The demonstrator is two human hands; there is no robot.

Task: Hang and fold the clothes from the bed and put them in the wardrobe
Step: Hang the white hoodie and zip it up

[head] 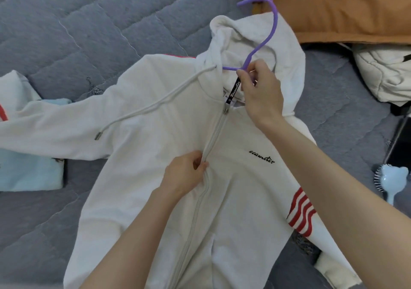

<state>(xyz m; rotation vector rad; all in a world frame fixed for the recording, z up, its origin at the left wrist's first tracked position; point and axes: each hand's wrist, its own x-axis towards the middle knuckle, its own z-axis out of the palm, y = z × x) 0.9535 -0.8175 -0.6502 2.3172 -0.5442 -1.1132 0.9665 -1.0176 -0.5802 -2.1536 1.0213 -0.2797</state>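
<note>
A white zip-up hoodie with red sleeve stripes lies face up on the grey quilted bed, zipped up to the collar. A purple hanger sits inside it, its hook sticking out over the hood. My right hand grips the hanger at the base of the hook, by the neck label. My left hand pinches the fabric along the zipper at mid-chest.
A light blue folded garment lies at the left under the hoodie's sleeve. A brown cloth and a cream garment lie at the upper right. A light blue hairbrush and a dark phone rest at the right edge.
</note>
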